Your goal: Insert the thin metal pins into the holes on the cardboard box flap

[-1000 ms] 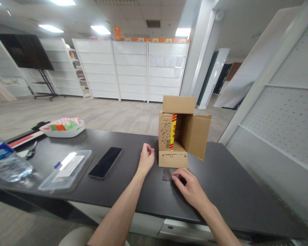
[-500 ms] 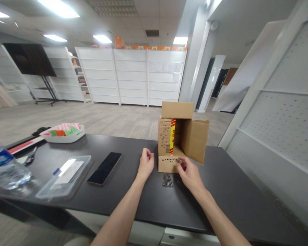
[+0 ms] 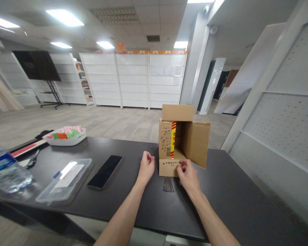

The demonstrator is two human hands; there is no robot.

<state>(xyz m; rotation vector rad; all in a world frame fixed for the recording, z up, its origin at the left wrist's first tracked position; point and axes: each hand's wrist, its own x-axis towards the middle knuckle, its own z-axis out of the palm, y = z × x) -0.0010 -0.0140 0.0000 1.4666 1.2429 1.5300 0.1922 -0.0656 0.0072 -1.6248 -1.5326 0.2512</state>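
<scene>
An opened cardboard box point(image 3: 165, 139) stands on the dark table, its inside facing me. Its lower front flap point(image 3: 166, 169) hangs down and has a row of small dark holes or dots. My right hand point(image 3: 190, 177) is at the right end of that flap, fingertips pinched together; anything between them is too small to make out. Left of the box, my left hand point(image 3: 146, 166) rests near the table with its fingers curled closed, their contents hidden. A fan of thin metal nails point(image 3: 168, 184) lies just below the flap, between my hands.
A smartphone point(image 3: 105, 172) and a clear plastic case point(image 3: 65, 181) lie to the left. Farther left are a water bottle point(image 3: 7, 171) and a white basket point(image 3: 66, 140) of colourful pieces. The box's right flap point(image 3: 196, 143) sticks out over the table.
The camera view has tilted up slightly, so the scene sits lower. My right fingertips have drawn closer together at the flap. The left hand stays beside the box.
</scene>
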